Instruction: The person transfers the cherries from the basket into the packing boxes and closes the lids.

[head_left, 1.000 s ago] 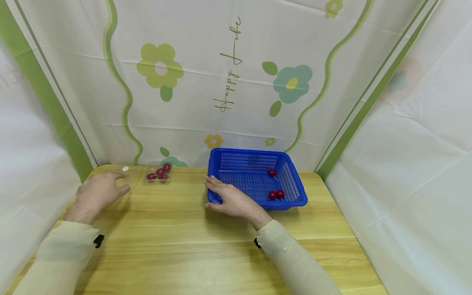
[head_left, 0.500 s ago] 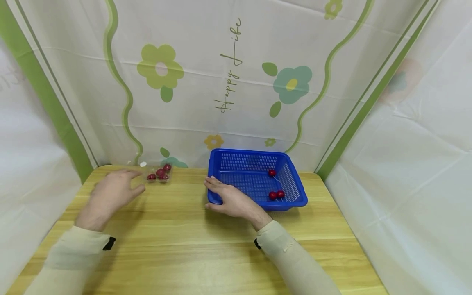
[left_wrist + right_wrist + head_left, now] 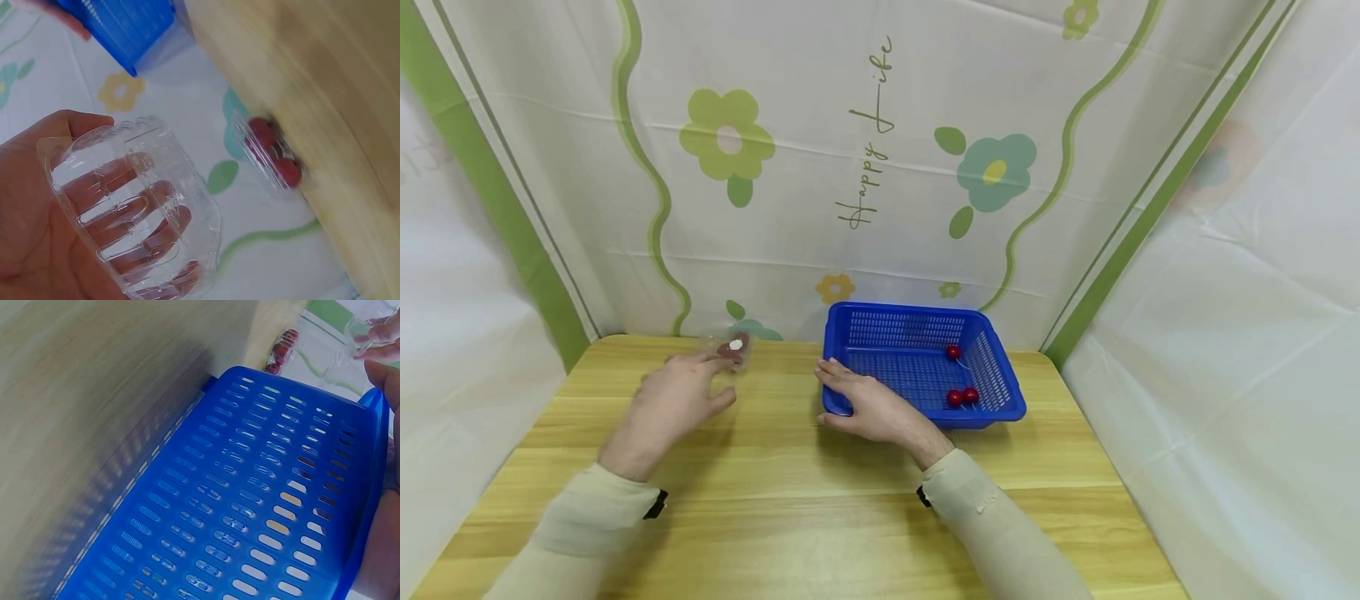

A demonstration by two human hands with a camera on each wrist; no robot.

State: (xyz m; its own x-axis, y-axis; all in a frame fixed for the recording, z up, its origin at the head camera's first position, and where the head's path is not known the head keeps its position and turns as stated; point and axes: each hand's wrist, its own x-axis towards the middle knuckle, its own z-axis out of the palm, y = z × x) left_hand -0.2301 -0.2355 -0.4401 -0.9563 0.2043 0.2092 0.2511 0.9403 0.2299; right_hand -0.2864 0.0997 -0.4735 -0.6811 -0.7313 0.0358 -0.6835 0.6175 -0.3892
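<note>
My left hand holds a clear ridged plastic container, its fingers showing through the plastic in the left wrist view. In the head view this container overlaps a second clear plastic box of dark red cherries, on the tabletop by the back edge. My right hand grips the near left corner of a blue plastic basket, with fingers across its left rim. Inside the basket, two red cherries lie near the front and one cherry near the back right.
The wooden table runs back to a white curtain printed with flowers. White sheets also hang along both sides. The basket stands against the back edge, right of the cherry box.
My left hand has moved right and a little forward with the clear container, which now overlaps the cherry box. The right hand and basket have stayed put.
</note>
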